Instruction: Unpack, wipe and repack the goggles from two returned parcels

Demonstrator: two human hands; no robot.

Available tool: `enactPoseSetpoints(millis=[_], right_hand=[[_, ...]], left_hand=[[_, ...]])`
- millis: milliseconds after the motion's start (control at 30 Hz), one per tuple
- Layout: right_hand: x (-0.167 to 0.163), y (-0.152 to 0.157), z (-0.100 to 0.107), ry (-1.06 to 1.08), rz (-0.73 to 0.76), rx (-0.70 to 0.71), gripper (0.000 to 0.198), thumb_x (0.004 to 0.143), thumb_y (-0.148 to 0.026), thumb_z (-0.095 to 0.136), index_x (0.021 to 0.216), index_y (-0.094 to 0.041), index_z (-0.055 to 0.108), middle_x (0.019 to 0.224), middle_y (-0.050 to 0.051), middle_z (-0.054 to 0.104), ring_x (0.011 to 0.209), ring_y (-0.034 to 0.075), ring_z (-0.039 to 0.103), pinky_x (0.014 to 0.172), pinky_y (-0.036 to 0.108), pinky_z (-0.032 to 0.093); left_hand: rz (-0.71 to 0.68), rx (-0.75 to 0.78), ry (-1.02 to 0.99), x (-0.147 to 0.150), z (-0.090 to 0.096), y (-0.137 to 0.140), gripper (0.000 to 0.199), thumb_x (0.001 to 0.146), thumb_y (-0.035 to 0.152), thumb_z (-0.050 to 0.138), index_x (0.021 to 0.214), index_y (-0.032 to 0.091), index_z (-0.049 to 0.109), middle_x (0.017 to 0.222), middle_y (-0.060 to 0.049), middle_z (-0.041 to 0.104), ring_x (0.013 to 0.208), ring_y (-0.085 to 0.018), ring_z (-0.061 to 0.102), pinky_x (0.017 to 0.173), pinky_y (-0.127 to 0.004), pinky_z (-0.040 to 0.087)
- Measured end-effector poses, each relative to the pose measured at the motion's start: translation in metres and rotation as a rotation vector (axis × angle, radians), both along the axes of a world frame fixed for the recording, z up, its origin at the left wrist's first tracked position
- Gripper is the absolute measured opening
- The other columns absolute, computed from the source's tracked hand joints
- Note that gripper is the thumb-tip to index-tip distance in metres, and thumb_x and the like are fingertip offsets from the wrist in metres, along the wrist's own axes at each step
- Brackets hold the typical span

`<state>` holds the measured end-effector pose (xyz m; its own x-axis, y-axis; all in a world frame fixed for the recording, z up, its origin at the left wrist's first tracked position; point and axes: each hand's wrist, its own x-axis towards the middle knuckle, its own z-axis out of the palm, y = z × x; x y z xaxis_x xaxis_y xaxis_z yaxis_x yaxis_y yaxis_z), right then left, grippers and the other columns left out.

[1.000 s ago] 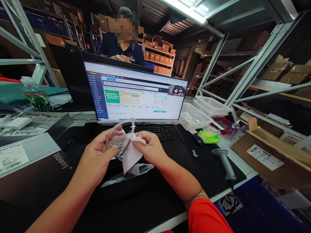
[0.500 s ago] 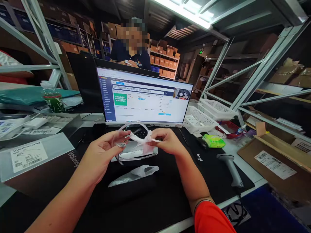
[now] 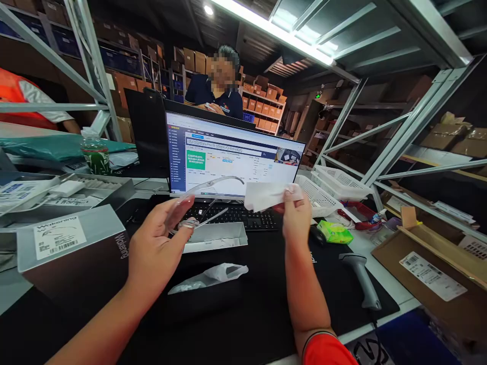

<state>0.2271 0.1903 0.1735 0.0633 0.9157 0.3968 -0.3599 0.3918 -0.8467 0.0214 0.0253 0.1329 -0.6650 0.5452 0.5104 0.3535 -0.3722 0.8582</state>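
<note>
My left hand (image 3: 162, 238) is closed on a pair of clear-framed glasses (image 3: 218, 181), gripping them at the front with the temples pointing right. In my right hand (image 3: 296, 210) a thin white sheet (image 3: 262, 196), like soft wrapping, is pinched between thumb and fingers, apart from the glasses. Below them on the black desk mat lies a crumpled translucent plastic sleeve (image 3: 213, 276). Behind the sleeve, in front of the keyboard (image 3: 254, 219), is a shallow white open box (image 3: 224, 237).
A monitor (image 3: 232, 157) stands ahead, with a person (image 3: 215, 96) behind it. At left is a grey "Wakening" box (image 3: 72, 253). On the right are a mouse (image 3: 317, 234), a green packet (image 3: 335, 232), a barcode scanner (image 3: 361, 279), white baskets (image 3: 338, 177) and a cardboard box (image 3: 429, 263).
My right hand has moved right and up with the white sheet, away from the glasses. The glasses stay in my left hand, their temples now uncovered. The view has shifted slightly.
</note>
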Motion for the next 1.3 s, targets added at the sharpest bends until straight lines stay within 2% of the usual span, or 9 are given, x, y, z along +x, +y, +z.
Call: enactPoseSetpoints(millis=[67,200,333,433,567,733,867,1000,1300], right_hand=[[-0.029,-0.028,-0.011,0.13,0.135,-0.051,0.054,0.07,-0.056,0.095,0.108,-0.023,0.074,0.102,0.004,0.081,0.08,0.018,0.075,0.065,0.028,0.065],[-0.068,-0.091,-0.034,0.203,0.68,-0.09,0.046,0.074,-0.054,0.098,0.106,-0.026,0.08,0.112,0.005,0.082,0.1,0.021,0.077,0.09,0.034,0.065],[-0.064,-0.103,-0.037,0.131,0.838,0.031,0.046,0.077,-0.066,0.094,0.095,-0.025,0.085,0.088,0.005,0.08,0.083,0.023,0.073,0.087,0.038,0.061],[-0.056,-0.086,-0.033,0.083,0.841,0.057,0.064,0.084,-0.085,0.075,0.078,-0.022,0.081,0.069,0.005,0.07,0.066,0.022,0.062,0.07,0.038,0.056],[-0.052,-0.066,-0.03,-0.008,0.824,0.091,0.063,0.079,-0.079,0.078,0.057,-0.022,0.064,0.054,0.0,0.05,0.053,0.015,0.039,0.054,0.032,0.037],[-0.054,-0.062,-0.028,-0.049,0.848,0.106,0.058,0.067,-0.074,0.088,0.068,-0.024,0.059,0.061,-0.002,0.049,0.058,0.014,0.041,0.058,0.03,0.037],[-0.064,-0.07,-0.03,-0.044,0.838,0.045,0.071,0.056,-0.065,0.102,0.075,-0.027,0.045,0.065,-0.008,0.048,0.057,0.011,0.037,0.056,0.025,0.036],[-0.073,-0.081,-0.038,-0.104,0.683,0.014,0.077,0.055,-0.057,0.105,0.071,-0.026,0.037,0.067,-0.009,0.046,0.063,0.01,0.036,0.059,0.025,0.035],[-0.07,-0.091,-0.033,0.021,0.535,-0.014,0.089,0.055,-0.057,0.105,0.053,-0.026,0.022,0.052,-0.01,0.029,0.054,0.007,0.023,0.05,0.027,0.02]], left_hand=[[0.013,0.03,0.047,0.003,-0.009,0.005,0.052,0.085,0.04,0.076,0.136,0.03,0.072,0.147,-0.003,0.074,0.139,-0.027,0.07,0.129,-0.043,0.052],[0.087,0.016,0.182,0.008,-0.014,0.007,0.047,0.087,0.037,0.074,0.133,0.028,0.076,0.14,-0.003,0.078,0.128,-0.025,0.076,0.112,-0.036,0.064],[0.112,0.055,0.25,0.011,-0.011,0.002,0.046,0.089,0.032,0.073,0.134,0.027,0.076,0.137,-0.002,0.079,0.124,-0.024,0.078,0.109,-0.033,0.065],[0.149,0.075,0.346,0.013,-0.011,0.0,0.045,0.092,0.029,0.072,0.137,0.028,0.075,0.141,-0.001,0.077,0.125,-0.022,0.078,0.11,-0.03,0.063],[0.213,0.105,0.486,0.016,-0.011,-0.002,0.042,0.096,0.027,0.07,0.137,0.029,0.073,0.139,0.001,0.078,0.119,-0.02,0.08,0.108,-0.028,0.064],[0.219,0.066,0.568,0.019,-0.012,-0.006,0.043,0.096,0.026,0.066,0.138,0.03,0.07,0.125,0.002,0.083,0.107,-0.019,0.082,0.1,-0.025,0.066],[0.227,-0.024,0.601,0.018,-0.015,-0.008,0.045,0.099,0.039,0.068,0.142,0.028,0.067,0.121,-0.002,0.084,0.098,-0.022,0.083,0.086,-0.028,0.067],[0.306,-0.115,0.673,0.016,-0.022,-0.004,0.052,0.102,0.048,0.065,0.149,0.024,0.064,0.125,-0.008,0.083,0.1,-0.028,0.083,0.079,-0.032,0.066],[0.361,0.027,0.909,0.023,-0.029,0.003,0.065,0.105,0.022,0.064,0.167,0.028,0.046,0.14,-0.011,0.077,0.11,-0.027,0.082,0.088,-0.033,0.064]])
